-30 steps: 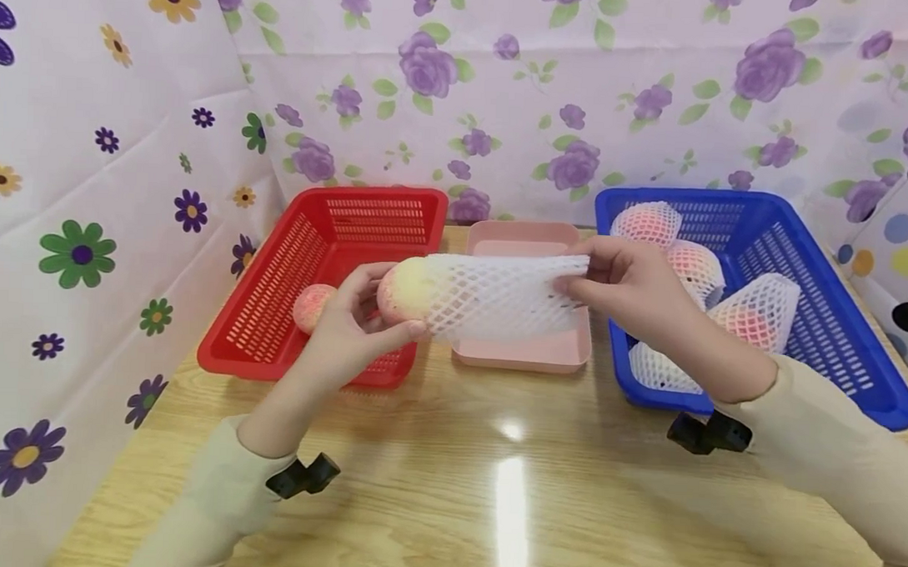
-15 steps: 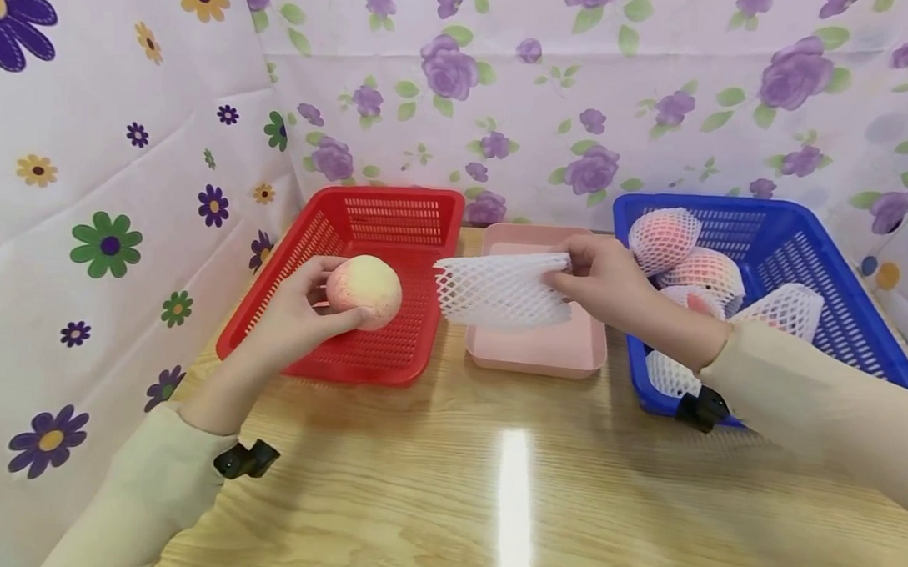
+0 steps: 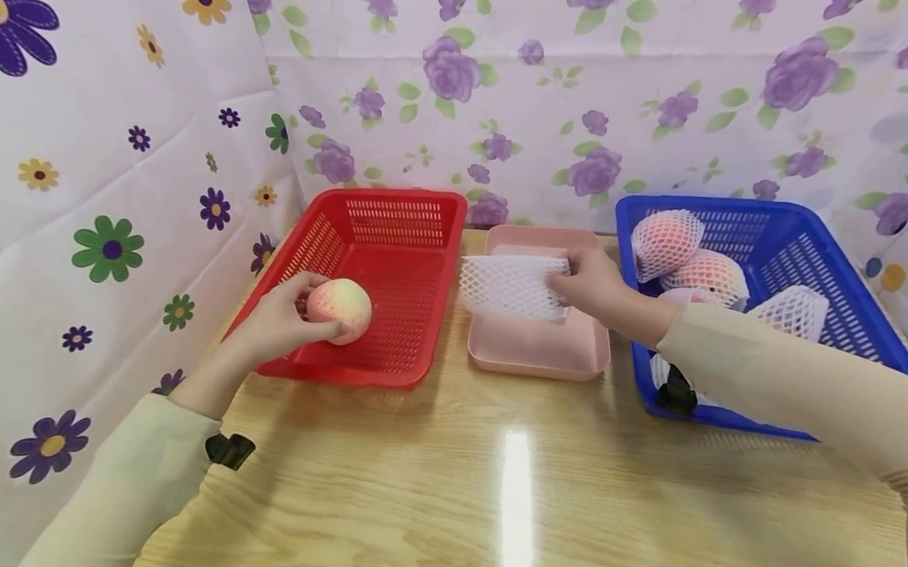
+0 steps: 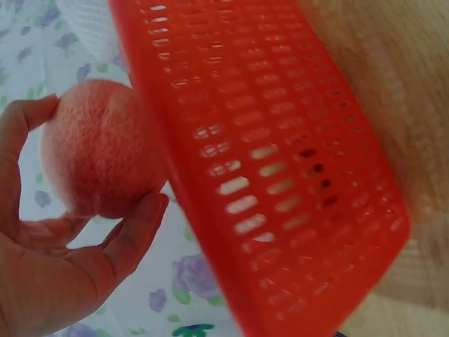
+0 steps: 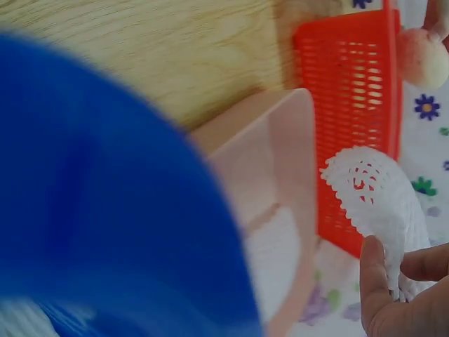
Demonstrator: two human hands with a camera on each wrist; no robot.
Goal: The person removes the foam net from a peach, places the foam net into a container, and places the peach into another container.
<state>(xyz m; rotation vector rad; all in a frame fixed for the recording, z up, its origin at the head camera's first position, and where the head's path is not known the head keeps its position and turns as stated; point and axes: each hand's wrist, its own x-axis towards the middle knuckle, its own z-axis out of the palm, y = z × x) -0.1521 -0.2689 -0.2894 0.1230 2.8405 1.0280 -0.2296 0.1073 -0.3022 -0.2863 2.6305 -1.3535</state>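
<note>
My left hand (image 3: 276, 323) grips a pink-and-yellow peach (image 3: 340, 310) by its side, over the front left part of the red basket (image 3: 413, 380). In the left wrist view the thumb and fingers curl round the peach (image 4: 102, 147), beside the basket rim. My right hand (image 3: 598, 290) pinches one end of a white foam net sleeve (image 3: 508, 287) above the pink tray (image 3: 534, 353). The sleeve hangs flattened, its free end pointing left; the right wrist view shows the net's open mouth (image 5: 365, 182).
A blue basket (image 3: 727, 420) at the right holds several peaches in white foam nets, such as one netted peach (image 3: 667, 241); my right sleeve covers part of it. The wooden table (image 3: 387, 481) runs along the front. Flowered cloth (image 3: 528, 94) walls the back and left.
The peach has come out of the net sleeve. My left hand has carried it left and lower over the red basket, while my right hand keeps the sleeve over the pink tray.
</note>
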